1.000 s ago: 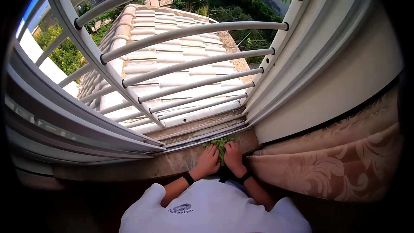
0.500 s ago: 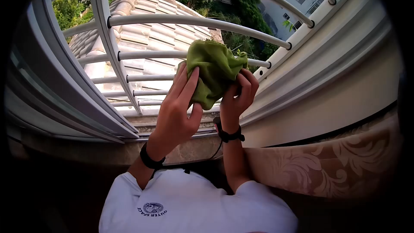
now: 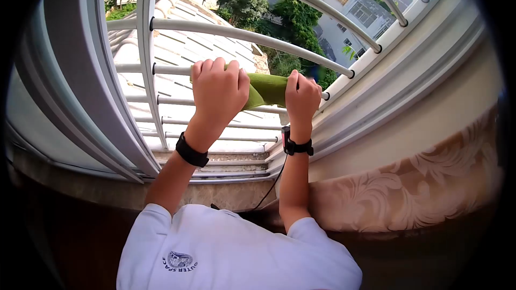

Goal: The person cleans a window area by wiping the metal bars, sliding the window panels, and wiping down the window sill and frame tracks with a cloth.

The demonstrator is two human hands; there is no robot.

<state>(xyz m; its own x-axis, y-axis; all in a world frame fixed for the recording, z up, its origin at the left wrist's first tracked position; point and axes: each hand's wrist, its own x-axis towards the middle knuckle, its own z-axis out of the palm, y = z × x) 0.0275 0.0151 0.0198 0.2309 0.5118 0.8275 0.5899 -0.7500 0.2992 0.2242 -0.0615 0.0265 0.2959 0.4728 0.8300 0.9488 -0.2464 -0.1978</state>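
Evidently, we held the green cloth stretched between both hands near the middle of the frame, along a white bar. Our left hand and right hand gripped its two ends, fingers curled over and pressed together on it, presumably because a hold at each end pulled the fabric flat. It seemed to lie over the bar, though we could not tell how far around. The patterned curtain, lower right, was well apart.
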